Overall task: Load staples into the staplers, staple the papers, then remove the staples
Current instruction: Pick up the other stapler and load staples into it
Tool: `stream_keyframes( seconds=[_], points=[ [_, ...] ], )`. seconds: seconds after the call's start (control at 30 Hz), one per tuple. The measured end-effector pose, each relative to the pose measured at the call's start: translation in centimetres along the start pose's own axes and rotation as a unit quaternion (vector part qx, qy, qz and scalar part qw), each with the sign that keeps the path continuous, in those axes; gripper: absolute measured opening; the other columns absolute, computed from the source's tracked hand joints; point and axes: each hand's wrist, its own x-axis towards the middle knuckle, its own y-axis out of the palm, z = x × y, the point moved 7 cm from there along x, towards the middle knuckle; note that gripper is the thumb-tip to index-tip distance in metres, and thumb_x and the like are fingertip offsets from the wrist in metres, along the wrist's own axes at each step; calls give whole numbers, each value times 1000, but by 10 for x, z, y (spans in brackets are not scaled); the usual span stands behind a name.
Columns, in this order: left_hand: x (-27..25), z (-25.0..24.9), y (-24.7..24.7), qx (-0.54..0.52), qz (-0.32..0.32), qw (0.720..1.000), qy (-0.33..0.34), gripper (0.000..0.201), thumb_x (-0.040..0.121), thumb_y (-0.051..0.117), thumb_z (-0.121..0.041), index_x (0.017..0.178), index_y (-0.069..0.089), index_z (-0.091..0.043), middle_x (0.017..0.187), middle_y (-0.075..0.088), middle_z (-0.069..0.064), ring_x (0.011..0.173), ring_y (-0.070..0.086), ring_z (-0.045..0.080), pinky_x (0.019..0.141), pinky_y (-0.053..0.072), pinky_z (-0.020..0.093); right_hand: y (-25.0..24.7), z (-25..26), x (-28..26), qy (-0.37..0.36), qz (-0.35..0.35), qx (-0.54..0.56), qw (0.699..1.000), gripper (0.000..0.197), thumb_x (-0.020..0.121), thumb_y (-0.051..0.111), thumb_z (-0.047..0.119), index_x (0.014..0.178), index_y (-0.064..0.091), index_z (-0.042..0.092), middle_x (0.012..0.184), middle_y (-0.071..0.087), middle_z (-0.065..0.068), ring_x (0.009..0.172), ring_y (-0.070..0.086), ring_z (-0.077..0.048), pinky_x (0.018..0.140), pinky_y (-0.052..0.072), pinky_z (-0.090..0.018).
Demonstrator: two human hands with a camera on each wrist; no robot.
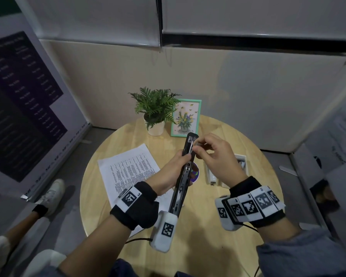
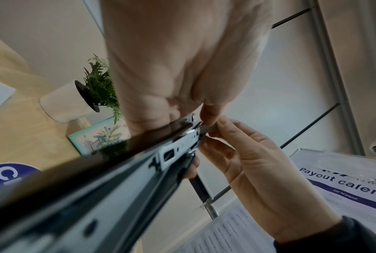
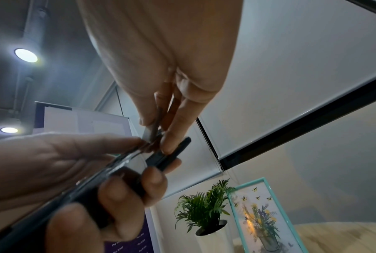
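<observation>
My left hand (image 1: 174,168) grips a long black stapler (image 1: 183,176) above the round table, its cover swung back and the metal staple channel (image 2: 178,147) exposed. My right hand (image 1: 203,149) pinches a short grey strip of staples (image 2: 210,129) between thumb and fingers at the far end of that channel. The right wrist view shows the strip (image 3: 155,126) touching the stapler's tip (image 3: 167,159), with the left hand's fingers (image 3: 128,188) curled round the body. Printed papers (image 1: 128,168) lie flat on the table to the left, under my left forearm.
A small white stapler (image 1: 211,173) and an open white box (image 1: 241,161) lie on the wooden table (image 1: 208,226) under my right hand. A purple round sticker (image 1: 195,173) lies beneath the black stapler. A potted plant (image 1: 155,114) and a framed picture (image 1: 186,118) stand at the back.
</observation>
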Motion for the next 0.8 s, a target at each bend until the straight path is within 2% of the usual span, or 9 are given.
stream_keyframes(
  seconds=[0.07,0.17,0.23,0.37,0.43,0.53,0.57,0.7,0.8],
  points=[
    [0,0,1,2,-3,1000,10,24,101,33,-31,116,42,-14,83,54,4,63,54,15,57,49,30,-1,-2,-1,0,-20,11,1000,6,86,65,9,93,65,10,84,58,6,80,63,-20,74,57,-45],
    [-2,-3,4,0,3,1000,21,19,101,33,-31,110,46,-20,80,56,3,62,55,14,57,49,29,-5,-7,0,33,-64,39,997,19,81,71,9,95,60,15,83,61,-4,75,65,-26,70,58,-48],
    [-1,-5,6,1,8,1000,26,20,101,33,-32,113,45,-20,81,56,5,61,55,14,57,49,29,-8,-7,1,28,-89,41,995,14,81,71,9,88,58,12,81,61,-6,73,64,-28,68,57,-50],
    [1,-7,7,-1,19,1000,22,29,101,32,-30,124,40,-14,83,56,6,59,55,12,57,49,28,-8,-5,2,7,-115,24,993,6,86,64,9,82,59,9,77,60,2,68,61,-25,64,54,-51],
    [1,-7,10,-17,30,999,17,25,102,30,-26,120,41,-14,82,56,6,58,54,12,57,49,27,-8,-6,2,12,-133,21,991,13,85,63,6,81,56,17,73,58,5,65,61,-26,62,54,-50],
    [1,-4,12,-47,49,998,7,19,103,27,-22,113,42,-17,80,55,6,59,53,13,56,49,27,-11,-10,3,36,-164,17,986,36,84,63,7,75,44,36,67,53,7,62,59,-32,58,53,-50],
    [1,-3,12,-56,53,997,5,19,103,26,-21,114,42,-17,81,55,6,59,54,13,56,49,26,-12,-11,3,41,-169,14,985,37,84,63,8,73,42,37,66,53,6,61,59,-32,57,53,-51],
    [5,4,9,-105,52,993,-9,20,103,28,-23,115,41,-15,82,56,7,59,55,13,56,51,27,-7,-11,2,41,-157,2,987,31,90,58,17,75,42,38,70,55,7,61,61,-31,58,53,-51],
    [14,15,-10,-206,-2,978,-28,21,102,32,-28,111,41,-12,80,58,7,61,56,18,58,53,30,-1,-19,-6,62,-122,23,990,18,94,51,28,78,46,34,69,55,4,63,61,-31,61,53,-54]
  ],
)
